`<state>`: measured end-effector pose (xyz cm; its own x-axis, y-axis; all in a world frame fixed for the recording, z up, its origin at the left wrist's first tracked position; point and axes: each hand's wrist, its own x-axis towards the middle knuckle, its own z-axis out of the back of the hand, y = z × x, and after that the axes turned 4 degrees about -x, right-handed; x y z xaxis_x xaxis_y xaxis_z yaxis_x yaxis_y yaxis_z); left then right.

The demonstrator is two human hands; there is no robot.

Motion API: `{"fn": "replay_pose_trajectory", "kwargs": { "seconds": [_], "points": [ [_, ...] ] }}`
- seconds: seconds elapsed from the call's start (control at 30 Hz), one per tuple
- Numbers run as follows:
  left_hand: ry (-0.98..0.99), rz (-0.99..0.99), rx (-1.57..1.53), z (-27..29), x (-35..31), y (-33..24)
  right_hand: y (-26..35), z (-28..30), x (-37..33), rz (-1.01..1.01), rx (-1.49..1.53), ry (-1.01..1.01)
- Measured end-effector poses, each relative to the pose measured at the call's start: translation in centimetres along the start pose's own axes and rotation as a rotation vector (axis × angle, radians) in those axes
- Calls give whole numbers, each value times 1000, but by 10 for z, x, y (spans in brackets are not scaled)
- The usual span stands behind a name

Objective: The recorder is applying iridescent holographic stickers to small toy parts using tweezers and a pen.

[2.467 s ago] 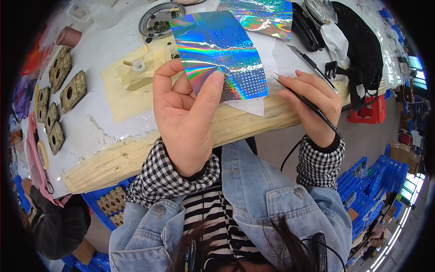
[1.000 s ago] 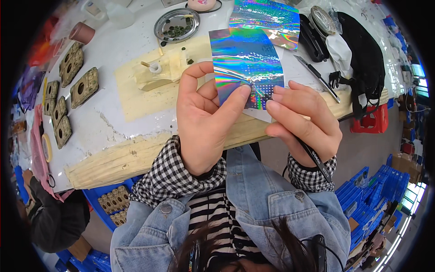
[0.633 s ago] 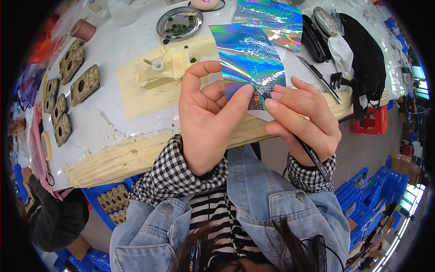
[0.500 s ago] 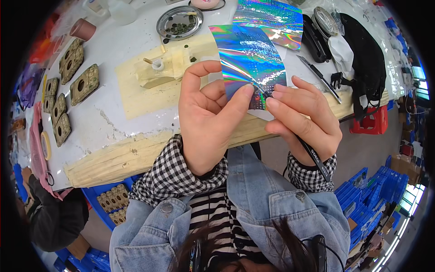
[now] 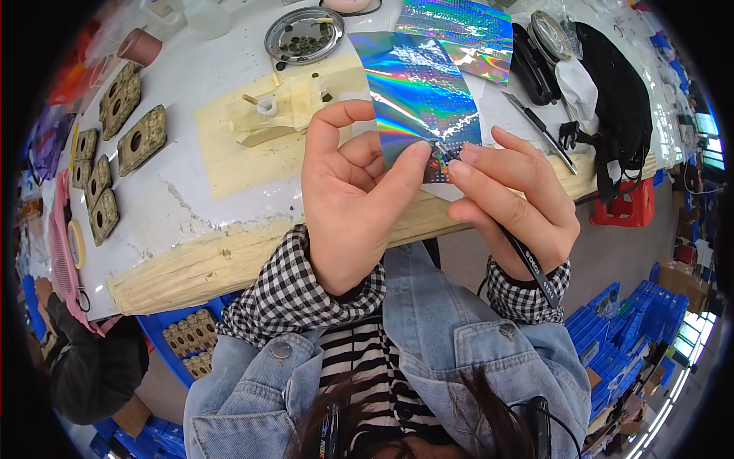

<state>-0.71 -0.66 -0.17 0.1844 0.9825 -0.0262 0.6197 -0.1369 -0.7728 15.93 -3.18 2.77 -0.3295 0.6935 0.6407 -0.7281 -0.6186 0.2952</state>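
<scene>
My left hand (image 5: 352,183) pinches the lower edge of a shiny holographic sticker sheet (image 5: 417,84) between thumb and fingers, holding it raised above the table's near edge. Rows of tiny marks cover the sheet. In my right hand (image 5: 520,191) are slim black tweezers (image 5: 524,256), their rear end pointing down toward my sleeve. Their tips meet the sheet's lower part beside my left thumb; whether anything is caught between them is too small to tell. A second holographic sheet (image 5: 466,34) lies on the table behind the first.
Yellowish paper (image 5: 222,164) carries a taped block (image 5: 267,126) with a small white cup. Behind it stands a round metal dish (image 5: 304,57) of dark green bits. Camouflage-patterned pieces (image 5: 143,140) lie at left. A pen-like knife (image 5: 539,131) and black stapler (image 5: 531,69) lie right.
The sheet in my left hand has tilted slightly, its upper corner shifting left and its reflections changing. The tweezer tips have moved very little, and both hands keep their grip.
</scene>
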Motion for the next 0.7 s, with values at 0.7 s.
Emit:
{"fn": "replay_pose_trajectory", "kwargs": {
  "seconds": [0.7],
  "points": [
    [-16, 24, -44, 0, 1, 0, -2, 0, 1, 27, -3, 9]
  ]
}}
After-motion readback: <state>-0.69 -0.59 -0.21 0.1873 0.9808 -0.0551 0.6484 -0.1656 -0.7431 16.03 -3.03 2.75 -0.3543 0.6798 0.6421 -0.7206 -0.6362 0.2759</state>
